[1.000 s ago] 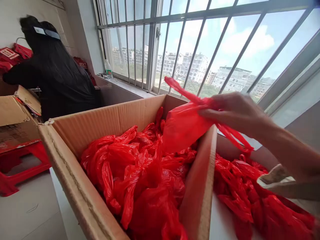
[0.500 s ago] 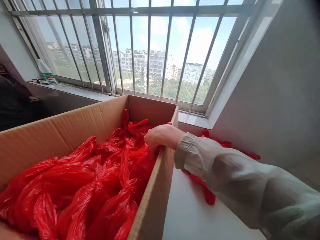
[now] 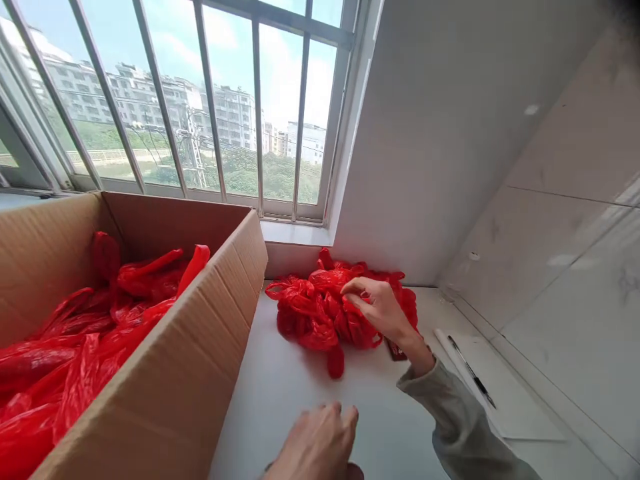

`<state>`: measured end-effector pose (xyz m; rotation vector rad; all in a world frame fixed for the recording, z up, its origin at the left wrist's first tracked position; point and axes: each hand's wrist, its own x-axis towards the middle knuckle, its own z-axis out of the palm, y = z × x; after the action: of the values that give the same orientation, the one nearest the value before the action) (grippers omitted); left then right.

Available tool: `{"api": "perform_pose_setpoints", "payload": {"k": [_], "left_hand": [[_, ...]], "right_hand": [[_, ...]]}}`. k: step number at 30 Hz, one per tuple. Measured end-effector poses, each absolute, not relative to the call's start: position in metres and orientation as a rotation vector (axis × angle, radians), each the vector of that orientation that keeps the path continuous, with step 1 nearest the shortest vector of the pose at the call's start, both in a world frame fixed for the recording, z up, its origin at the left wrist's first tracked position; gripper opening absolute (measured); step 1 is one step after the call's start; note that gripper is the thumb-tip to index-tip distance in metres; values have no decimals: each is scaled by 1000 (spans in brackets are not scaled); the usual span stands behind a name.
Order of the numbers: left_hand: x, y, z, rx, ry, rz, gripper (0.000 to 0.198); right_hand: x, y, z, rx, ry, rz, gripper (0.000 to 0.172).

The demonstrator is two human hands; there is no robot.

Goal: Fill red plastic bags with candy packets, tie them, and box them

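Observation:
My right hand (image 3: 377,307) is over a heap of red plastic bags (image 3: 320,313) on the white tabletop by the wall. Its thumb and index finger are apart at the heap's upper right side, with nothing visible between them. Nearer to me, my left hand (image 3: 320,440) hangs over the table at the bottom edge, seen from the back with its fingers loosely bent. Nothing shows in it, though its palm side is hidden. To the left stands an open cardboard box (image 3: 210,333), holding several knotted, filled red plastic bags (image 3: 85,353).
A black pen (image 3: 473,373) lies on white paper (image 3: 520,393) at the right. Beside the heap, a small dark item (image 3: 397,350) is partly covered. A barred window (image 3: 210,100) is behind the box, and a tiled wall (image 3: 575,267) rises on the right.
My view has swung to the right. My right hand has left the inside of the box and moved to the red heap on the table. My left hand has come into view.

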<state>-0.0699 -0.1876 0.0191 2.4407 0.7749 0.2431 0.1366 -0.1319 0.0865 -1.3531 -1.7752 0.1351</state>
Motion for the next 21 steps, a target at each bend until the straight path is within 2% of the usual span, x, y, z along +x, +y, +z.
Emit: {"api": "perform_pose_setpoints", "payload": {"k": [3,4,6,8,12,17,21], "left_hand": [[-72,-171,29,2502,1073,153,28],[-74,-167,32,2519,1137,115,27],[-79,-158,32,2546,1173,125,24],[-84,-148,26,2544,1118,219,21],[-82,-131,5,2501,1042,466,21],[-56,-128,-22,2223,1182,1023,21],[-38,-140,-53,1985,1181,1218,32]], "right_hand": [[129,-143,1,-1454,-1631,267,19],[119,-143,-21,-1478,-1610,257,27],[100,-140,-52,-1550,-1586,167,55],[85,-131,-72,-1607,-1549,108,67],[81,-122,-87,-1506,-1460,94,47],[104,-153,-99,-1338,-1464,105,25],[124,-177,-114,-1241,-1543,121,23]]}}
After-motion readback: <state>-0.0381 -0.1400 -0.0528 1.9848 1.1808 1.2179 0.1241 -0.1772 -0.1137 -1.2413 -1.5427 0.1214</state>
